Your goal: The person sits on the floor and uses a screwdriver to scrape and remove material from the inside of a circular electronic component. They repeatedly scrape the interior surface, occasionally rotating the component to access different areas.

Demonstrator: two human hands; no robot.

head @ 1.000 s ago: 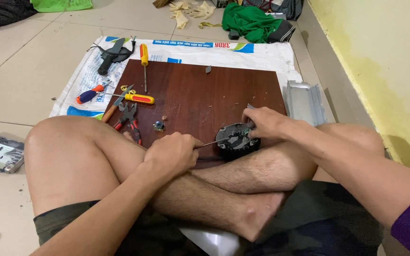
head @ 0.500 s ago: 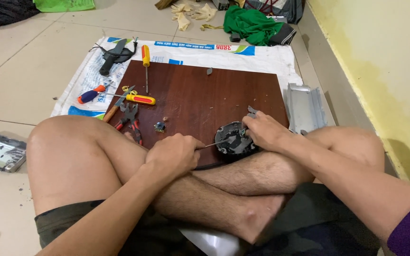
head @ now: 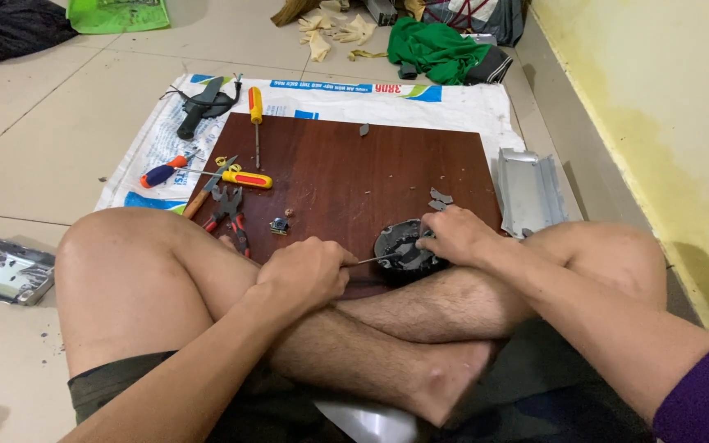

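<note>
Fingers of the left hand (head: 305,275) are curled shut in a fist around the handle of a thin screwdriver (head: 368,260), whose metal shaft runs from the fist to the round black part (head: 404,246) and touches it. That fist rests on the person's crossed legs, at the near edge of the brown board (head: 346,176). Fingers of the right hand (head: 453,235) are bent and closed over the far right side of the round black part, pressing it against the board's near right corner; how tightly they grip cannot be told, since the fingertips are partly hidden.

Just beyond the right hand, small grey metal pieces (head: 439,198) lie on the board. Left of the round part, a tiny dark component (head: 279,226) sits on the board, with red-handled pliers (head: 230,213) further left at the board's left edge. Beyond the pliers, a yellow and orange screwdriver (head: 244,176) lies across that edge, and a blue and red screwdriver (head: 166,171) rests off the board on the white sack (head: 420,111) under it. A long orange-handled screwdriver (head: 255,115) lies at the board's far left corner, beside a black tool (head: 203,105). A ribbed metal plate (head: 529,190) lies off the board's right edge. Far beyond the board, green cloth (head: 432,49) is heaped.
</note>
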